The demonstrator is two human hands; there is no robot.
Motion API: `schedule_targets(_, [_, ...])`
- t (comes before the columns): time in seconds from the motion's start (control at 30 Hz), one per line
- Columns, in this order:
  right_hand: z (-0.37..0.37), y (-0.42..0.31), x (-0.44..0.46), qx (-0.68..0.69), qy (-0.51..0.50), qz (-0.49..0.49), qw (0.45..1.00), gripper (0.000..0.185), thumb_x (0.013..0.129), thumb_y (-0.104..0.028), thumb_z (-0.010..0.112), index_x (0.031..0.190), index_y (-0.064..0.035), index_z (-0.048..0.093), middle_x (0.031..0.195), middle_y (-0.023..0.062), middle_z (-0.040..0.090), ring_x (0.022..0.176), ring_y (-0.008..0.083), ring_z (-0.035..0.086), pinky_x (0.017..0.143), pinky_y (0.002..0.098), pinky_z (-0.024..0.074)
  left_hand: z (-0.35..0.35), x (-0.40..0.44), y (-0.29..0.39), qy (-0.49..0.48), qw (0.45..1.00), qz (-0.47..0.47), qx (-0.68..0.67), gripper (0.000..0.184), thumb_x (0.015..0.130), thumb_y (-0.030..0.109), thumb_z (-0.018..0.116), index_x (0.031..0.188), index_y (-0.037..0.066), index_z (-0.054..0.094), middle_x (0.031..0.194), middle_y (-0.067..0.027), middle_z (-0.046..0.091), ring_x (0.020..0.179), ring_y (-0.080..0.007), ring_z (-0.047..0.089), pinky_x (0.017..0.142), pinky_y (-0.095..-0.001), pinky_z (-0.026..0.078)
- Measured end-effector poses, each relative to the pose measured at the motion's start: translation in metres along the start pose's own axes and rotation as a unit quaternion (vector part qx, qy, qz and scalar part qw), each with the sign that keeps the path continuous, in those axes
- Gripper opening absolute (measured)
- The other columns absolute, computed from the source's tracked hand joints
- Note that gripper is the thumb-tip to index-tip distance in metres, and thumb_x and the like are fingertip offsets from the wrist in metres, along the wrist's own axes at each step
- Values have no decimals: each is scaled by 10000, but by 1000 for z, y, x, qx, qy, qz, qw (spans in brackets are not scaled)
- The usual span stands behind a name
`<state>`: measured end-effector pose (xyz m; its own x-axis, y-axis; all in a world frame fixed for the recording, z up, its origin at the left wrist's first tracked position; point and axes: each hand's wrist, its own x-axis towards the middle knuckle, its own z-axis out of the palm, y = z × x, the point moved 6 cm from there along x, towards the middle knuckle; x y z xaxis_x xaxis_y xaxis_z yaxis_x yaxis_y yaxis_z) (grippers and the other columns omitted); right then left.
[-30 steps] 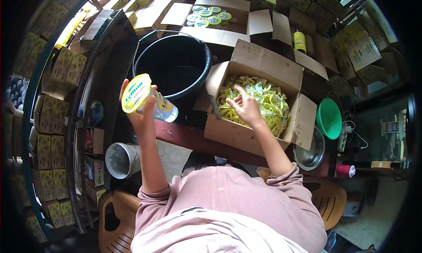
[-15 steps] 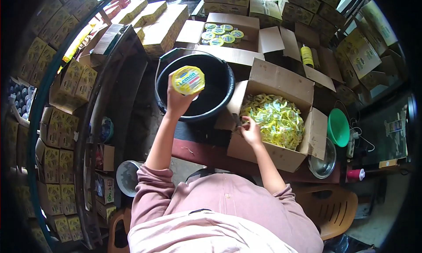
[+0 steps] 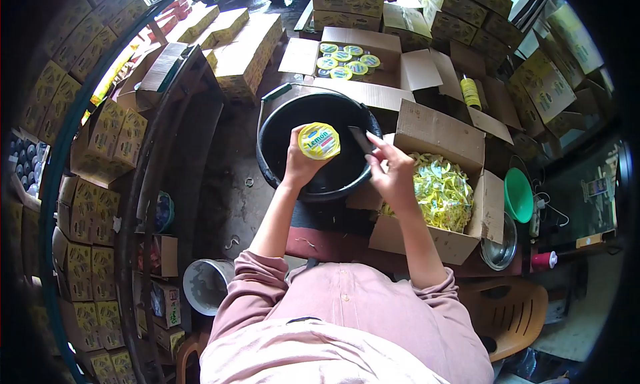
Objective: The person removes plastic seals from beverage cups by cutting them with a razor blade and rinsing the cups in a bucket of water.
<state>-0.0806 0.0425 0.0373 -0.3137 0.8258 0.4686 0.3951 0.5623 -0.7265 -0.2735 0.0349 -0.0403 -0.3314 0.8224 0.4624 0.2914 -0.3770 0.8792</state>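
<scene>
The left hand [image 3: 301, 159] has its fingers curled round the side of a lidded cup [image 3: 319, 141], gripping it firmly by the look of it. The cup is over the mouth of the black bucket [image 3: 285, 116], its printed lid facing up toward the camera; most of its body is hidden beneath the lid. The right hand [image 3: 395, 171] is at the bucket's right rim, thumb and fingers pinched on a flat, dark, blade-like tool [image 3: 361, 139]. The tool reaches over the bucket's right side, near the cup but apart from it. Its edge is too small to make out.

To handle this well, I would keep the cup steady and upright above the middle of the bucket, with the left fingers low on its side, clear of the lid's rim. The tool is best kept flat and controlled, angled away from those fingers, since a slip could nick the hand or pierce the lid.

Just right of the bucket, a carton [image 3: 420, 243] with its flaps spread sits on the tabletop [image 3: 333, 244], heaped with yellow and clear strips [image 3: 441, 191]. Beyond the bucket, a second carton [image 3: 363, 94] contains several lidded cups [image 3: 341, 56]. Well to the bucket's right is a green basin [image 3: 518, 195]; below and left of it, a white pail [image 3: 208, 287].
</scene>
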Motion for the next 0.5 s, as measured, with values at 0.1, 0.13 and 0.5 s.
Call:
schedule_targets(0.1, [29, -19, 10, 18, -31, -65, 997, 297, 742, 14, 572, 1032, -46, 591, 756, 150, 582, 672, 286, 581, 614, 364, 458, 0, -1, 2, -4, 1000, 0, -30, 689, 546, 45, 813, 1086, 35, 385, 981, -104, 578, 922, -172, 577, 818, -280, 475])
schedule_targets(0.13, [37, -24, 12, -8, -34, -92, 995, 256, 745, 12, 565, 996, -31, 595, 757, 142, 573, 688, 299, 569, 632, 374, 452, -1, -1, -3, -4, 999, -4, -38, 689, 546, 50, 814, 1087, 36, 387, 978, -104, 580, 920, -173, 577, 815, -283, 476])
schedule_targets(0.5, [63, -29, 15, -106, -88, -145, 980, 246, 725, -29, 580, 966, 15, 606, 787, 131, 574, 700, 275, 568, 664, 357, 437, -3, 2, 2, 2, 1000, -7, 15, 659, 557, 78, 806, 1086, 46, 414, 968, -111, 590, 904, -189, 594, 783, -301, 489])
